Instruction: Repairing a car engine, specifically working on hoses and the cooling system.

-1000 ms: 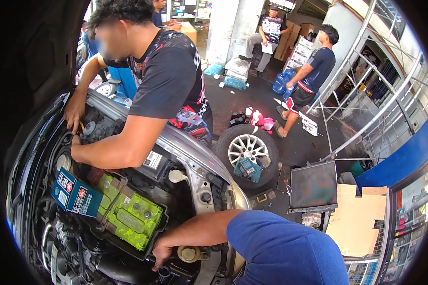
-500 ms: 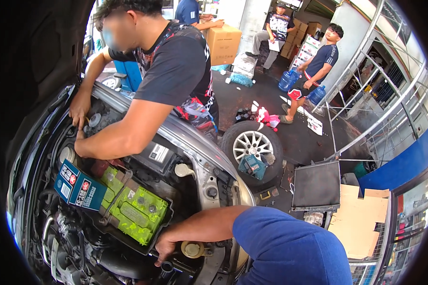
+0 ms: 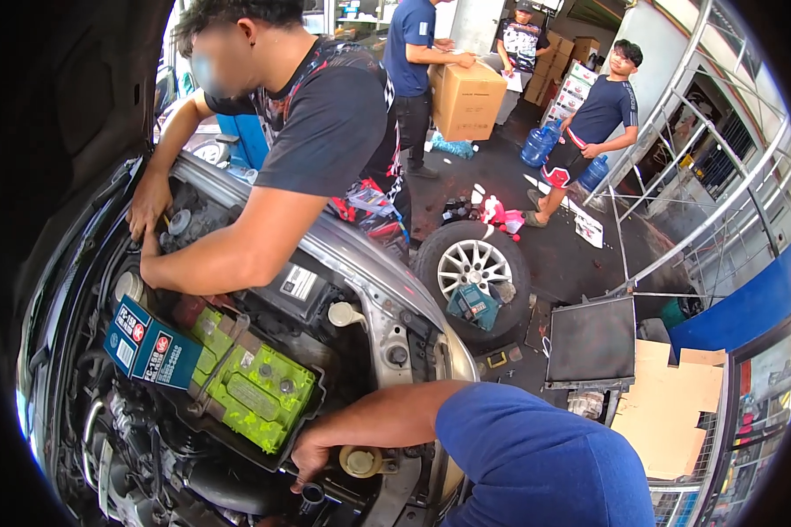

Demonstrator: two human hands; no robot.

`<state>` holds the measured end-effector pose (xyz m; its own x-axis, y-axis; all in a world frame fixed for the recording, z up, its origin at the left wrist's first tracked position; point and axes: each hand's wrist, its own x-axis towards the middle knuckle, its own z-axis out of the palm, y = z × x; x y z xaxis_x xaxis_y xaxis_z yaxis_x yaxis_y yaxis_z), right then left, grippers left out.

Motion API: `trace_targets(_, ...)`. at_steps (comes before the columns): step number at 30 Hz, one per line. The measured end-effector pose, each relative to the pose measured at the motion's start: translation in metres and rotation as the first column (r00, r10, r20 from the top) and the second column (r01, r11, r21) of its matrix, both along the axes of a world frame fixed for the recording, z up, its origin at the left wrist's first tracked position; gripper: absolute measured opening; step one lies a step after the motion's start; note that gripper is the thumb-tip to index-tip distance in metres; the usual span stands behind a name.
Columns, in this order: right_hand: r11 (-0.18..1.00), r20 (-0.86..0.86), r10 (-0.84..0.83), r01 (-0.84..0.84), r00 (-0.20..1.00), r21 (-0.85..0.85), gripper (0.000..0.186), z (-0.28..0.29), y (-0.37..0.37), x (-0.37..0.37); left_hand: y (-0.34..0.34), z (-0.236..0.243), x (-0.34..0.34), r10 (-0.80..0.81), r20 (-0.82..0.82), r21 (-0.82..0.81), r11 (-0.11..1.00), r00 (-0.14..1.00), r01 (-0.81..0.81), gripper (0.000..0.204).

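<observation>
My right hand reaches from the lower right into the open engine bay, blue sleeve behind it. Its fingers curl downward at the front edge of the bright green car battery, over a dark cylindrical part and beside a pale round cap. Whether the fingers grip that part is hidden. A blue box lies against the battery's left end. My left hand is out of sight.
A person in a black shirt leans over the far fender with both hands deep in the bay. A loose wheel, a flat dark panel and cardboard lie on the floor. Three people stand behind, one carrying a cardboard box.
My hand has stayed at the battery's front edge. The view has shifted, and a person carrying a cardboard box now shows at the back.
</observation>
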<state>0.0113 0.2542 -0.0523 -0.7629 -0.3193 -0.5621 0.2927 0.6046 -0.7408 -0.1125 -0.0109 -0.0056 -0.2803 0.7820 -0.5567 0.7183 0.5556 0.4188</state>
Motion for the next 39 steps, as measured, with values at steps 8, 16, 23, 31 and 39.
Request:
trace_targets(8, 1.000, 0.018, 0.007, -0.006, 1.000, -0.005, 0.086, 0.001, 0.002, 0.000, 0.048, 0.081, 0.035, 0.167, 0.042, -0.244, 0.958, 0.985, -0.152, 0.041)
trace_targets(16, 0.998, 0.061, -0.026, 0.030, 0.998, -0.056, 0.083, 0.002, 0.000, 0.000, 0.044, 0.066, 0.037, 0.368, -0.045, -0.301, 0.882, 0.929, -0.364, 0.045)
trace_targets(23, 0.997, 0.080, -0.033, 0.038, 0.996, -0.069, 0.083, 0.004, 0.002, 0.002, 0.014, 0.013, 0.020, 0.058, -0.335, -0.286, 0.945, 0.940, -0.160, 0.048)
trace_targets(31, 0.999, 0.127, 0.009, -0.004, 0.992, -0.042, 0.083, 0.013, 0.005, 0.003, 0.036, 0.056, 0.025, 0.112, -0.074, -0.278, 0.952, 0.991, -0.128, 0.052)
trace_targets(39, 0.995, 0.157, -0.043, 0.058, 0.987, -0.087, 0.085, 0.000, 0.001, 0.000, -0.008, 0.000, -0.002, 0.118, -0.077, -0.265, 0.955, 0.990, -0.134, 0.055)
